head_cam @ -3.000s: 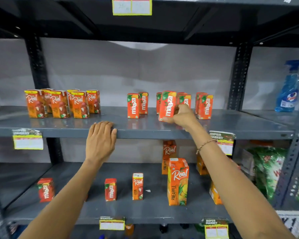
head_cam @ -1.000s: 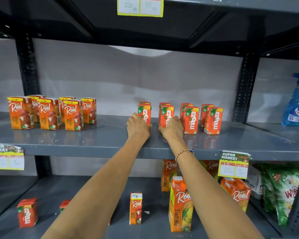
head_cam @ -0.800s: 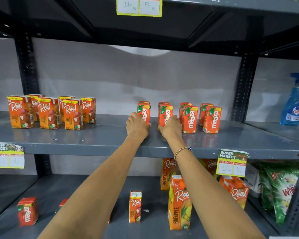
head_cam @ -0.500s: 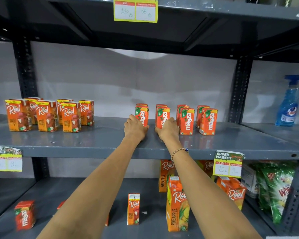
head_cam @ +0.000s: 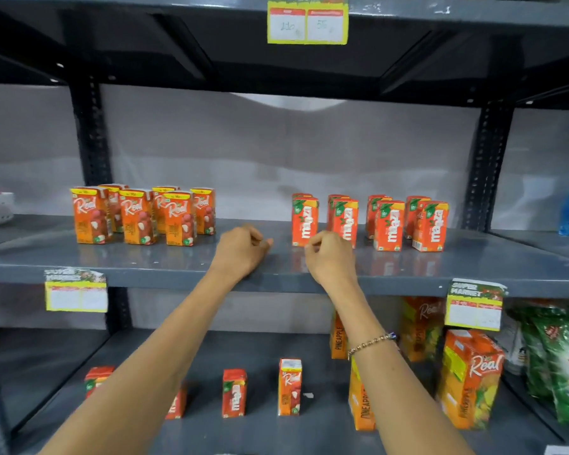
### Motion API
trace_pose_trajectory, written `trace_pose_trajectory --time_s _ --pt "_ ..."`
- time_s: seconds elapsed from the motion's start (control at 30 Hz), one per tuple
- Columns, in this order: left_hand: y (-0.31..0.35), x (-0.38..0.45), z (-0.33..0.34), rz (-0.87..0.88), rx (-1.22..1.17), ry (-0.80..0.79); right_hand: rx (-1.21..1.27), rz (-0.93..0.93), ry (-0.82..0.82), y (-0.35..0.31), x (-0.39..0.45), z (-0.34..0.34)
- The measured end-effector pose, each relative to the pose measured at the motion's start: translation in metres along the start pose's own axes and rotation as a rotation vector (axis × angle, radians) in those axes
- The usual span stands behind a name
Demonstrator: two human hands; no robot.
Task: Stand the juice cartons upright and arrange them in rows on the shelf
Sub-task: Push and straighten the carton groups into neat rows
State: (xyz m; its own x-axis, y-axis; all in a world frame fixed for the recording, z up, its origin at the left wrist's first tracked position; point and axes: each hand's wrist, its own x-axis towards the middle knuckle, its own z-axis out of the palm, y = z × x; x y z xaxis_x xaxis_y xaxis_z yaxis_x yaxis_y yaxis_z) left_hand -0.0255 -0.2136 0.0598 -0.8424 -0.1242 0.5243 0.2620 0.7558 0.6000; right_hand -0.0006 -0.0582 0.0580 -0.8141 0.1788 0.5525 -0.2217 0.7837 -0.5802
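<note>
Head view: the Maaza cartons [head_cam: 388,225] stand upright on the middle shelf [head_cam: 473,264] in four short rows running front to back, right of centre. Left of them on that shelf, the Real cartons [head_cam: 138,216] stand upright in rows too. Both hands sit at the shelf's front edge, loosely curled and holding nothing: the right hand [head_cam: 330,257] is just in front of the second Maaza row, the left hand [head_cam: 242,251] lies between the two groups
</note>
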Motion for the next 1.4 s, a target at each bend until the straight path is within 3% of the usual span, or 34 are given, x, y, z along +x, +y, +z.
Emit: trace_pose_trajectory --time_s 0.13,0.2,0.47,0.83,0.97,1.4 --pt "-0.062 -0.003 -0.076 -0.029 0.034 0.338 0.128 -0.04 -0.016 -0.053 -0.005 0.034" --pt "-0.095 0.005 -0.108 -0.101 0.097 0.426 0.186 -0.072 -0.057 -0.082 -0.004 0.059" --pt "-0.142 0.037 -0.119 -0.231 0.154 0.076 0.188 -0.016 -0.195 -0.169 0.003 0.152" --pt "-0.151 0.062 -0.098 -0.137 0.251 0.123 0.131 0.107 -0.08 -0.163 0.02 0.164" --pt "-0.153 0.06 -0.093 -0.085 0.27 0.154 0.125 0.068 -0.104 -0.163 0.02 0.165" --pt "-0.152 0.059 -0.095 -0.143 0.258 0.106 0.097 0.029 -0.097 -0.163 0.018 0.166"
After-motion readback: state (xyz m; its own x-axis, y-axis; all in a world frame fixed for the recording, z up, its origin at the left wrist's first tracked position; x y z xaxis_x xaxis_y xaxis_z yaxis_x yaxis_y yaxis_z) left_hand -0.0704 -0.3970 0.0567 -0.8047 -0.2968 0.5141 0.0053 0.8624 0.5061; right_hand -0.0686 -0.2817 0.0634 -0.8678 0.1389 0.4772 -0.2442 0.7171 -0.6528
